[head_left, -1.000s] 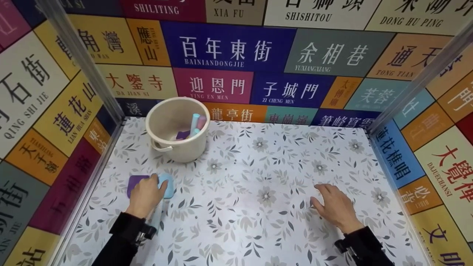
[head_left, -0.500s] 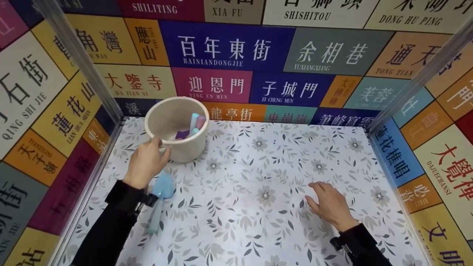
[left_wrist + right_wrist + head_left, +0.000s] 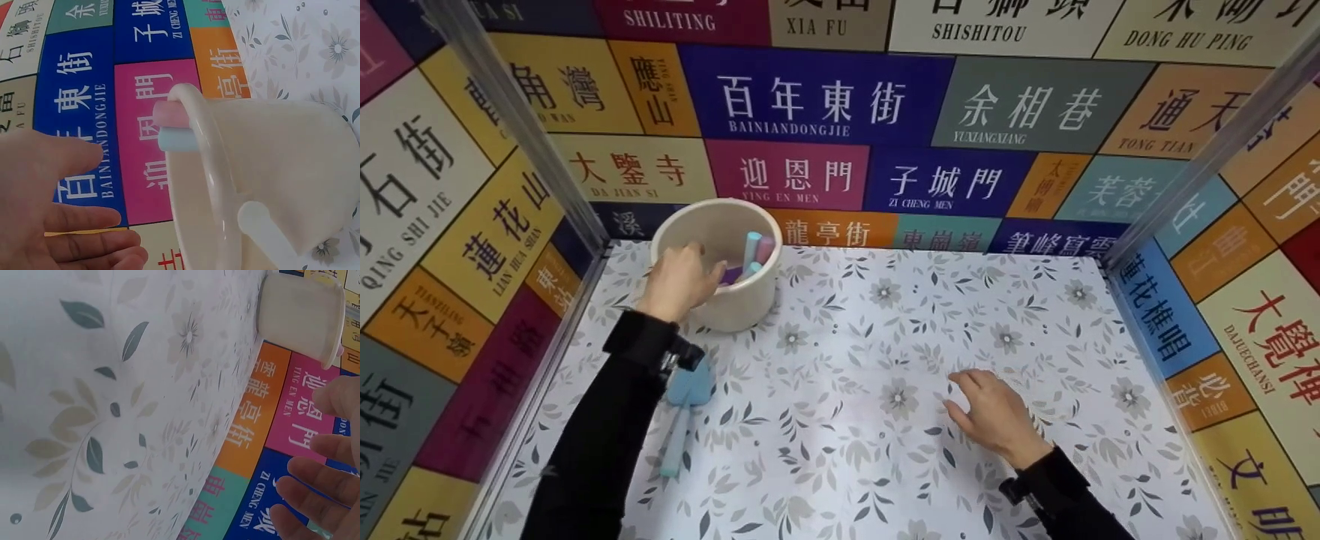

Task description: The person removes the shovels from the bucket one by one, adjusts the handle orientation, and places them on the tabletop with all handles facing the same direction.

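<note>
A cream bucket (image 3: 742, 307) stands at the back left of the table. My left hand (image 3: 676, 281) hovers over its near rim, fingers spread, and the left wrist view shows nothing in its grasp. Inside the bucket are a light blue handle (image 3: 751, 249), a pink handle (image 3: 766, 250) and something purple (image 3: 731, 275), partly hidden by the rim. In front of the bucket lies a light blue toy shovel (image 3: 688, 390), its blade partly under my left wrist. My right hand (image 3: 996, 418) is held over the right half of the table, fingers loosely bent around nothing.
A white table (image 3: 840, 450) with a flower and leaf print spreads below both hands. Walls covered in coloured signs (image 3: 817, 97) rise at the back and both sides, with clear strips (image 3: 529, 142) along their corners. The bucket's white handle (image 3: 264, 228) hangs on its side.
The purple piece beside the shovel is gone from the table. My left hand has moved from there up to the bucket and its fingers have spread. My right hand has shifted left.
</note>
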`<action>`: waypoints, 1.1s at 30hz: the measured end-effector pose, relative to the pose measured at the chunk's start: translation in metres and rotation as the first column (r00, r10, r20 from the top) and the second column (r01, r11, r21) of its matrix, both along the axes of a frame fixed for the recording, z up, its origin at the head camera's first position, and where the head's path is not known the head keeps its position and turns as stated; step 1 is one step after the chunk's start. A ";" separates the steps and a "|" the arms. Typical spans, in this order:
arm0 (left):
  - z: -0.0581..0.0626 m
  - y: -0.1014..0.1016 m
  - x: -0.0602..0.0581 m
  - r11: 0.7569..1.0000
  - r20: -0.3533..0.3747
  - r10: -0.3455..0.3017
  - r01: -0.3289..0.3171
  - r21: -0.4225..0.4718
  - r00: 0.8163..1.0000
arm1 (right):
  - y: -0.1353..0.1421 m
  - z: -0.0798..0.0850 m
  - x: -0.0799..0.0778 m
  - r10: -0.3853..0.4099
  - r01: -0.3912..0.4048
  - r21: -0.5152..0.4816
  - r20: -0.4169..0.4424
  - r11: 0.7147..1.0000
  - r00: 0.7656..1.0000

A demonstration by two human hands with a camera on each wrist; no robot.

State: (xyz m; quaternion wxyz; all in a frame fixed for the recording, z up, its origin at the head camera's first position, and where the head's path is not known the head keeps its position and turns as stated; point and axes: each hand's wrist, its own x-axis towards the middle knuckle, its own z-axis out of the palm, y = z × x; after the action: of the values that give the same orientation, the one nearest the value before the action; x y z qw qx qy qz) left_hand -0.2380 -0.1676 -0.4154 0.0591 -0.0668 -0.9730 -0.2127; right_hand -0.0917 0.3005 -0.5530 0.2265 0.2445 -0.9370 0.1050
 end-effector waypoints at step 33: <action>-0.028 0.004 -0.064 0.988 0.515 -0.007 0.084 -0.126 0.857 | -0.071 0.008 0.009 0.197 -0.204 0.072 0.093 0.976 0.976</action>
State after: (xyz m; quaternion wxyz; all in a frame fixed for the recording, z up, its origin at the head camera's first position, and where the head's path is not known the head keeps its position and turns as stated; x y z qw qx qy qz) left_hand -0.3018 -0.1634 -0.4435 -0.2120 -0.0350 -0.9646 -0.1532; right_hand -0.0825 0.2291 -0.5446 0.1647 0.3421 -0.9197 0.0997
